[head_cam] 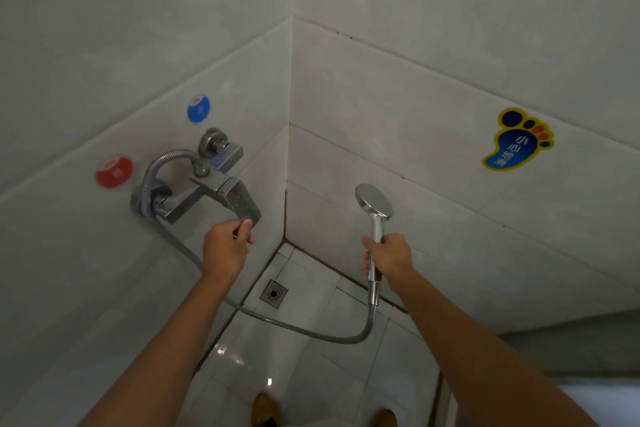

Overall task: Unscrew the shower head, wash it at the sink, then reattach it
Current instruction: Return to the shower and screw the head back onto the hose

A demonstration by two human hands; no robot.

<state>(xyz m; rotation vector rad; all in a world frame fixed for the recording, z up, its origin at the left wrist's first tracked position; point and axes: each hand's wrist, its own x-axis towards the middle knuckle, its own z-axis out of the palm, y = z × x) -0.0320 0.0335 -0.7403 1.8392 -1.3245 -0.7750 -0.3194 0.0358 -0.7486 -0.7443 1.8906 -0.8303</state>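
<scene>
A chrome shower head (375,202) with a round face points toward the corner of the tiled walls. My right hand (389,254) is closed around its handle, and a grey metal hose (294,324) runs from the handle's lower end in a loop back to the wall mixer. The chrome mixer tap (207,184) is fixed to the left wall. My left hand (227,246) pinches the tip of its lever (242,203) between thumb and fingers.
A red sticker (114,172) and a blue sticker (198,109) mark the left wall. A foot-shaped sticker (517,140) is on the right wall. A floor drain (274,294) sits in the corner of the wet tiled floor. My shoes (265,409) show at the bottom.
</scene>
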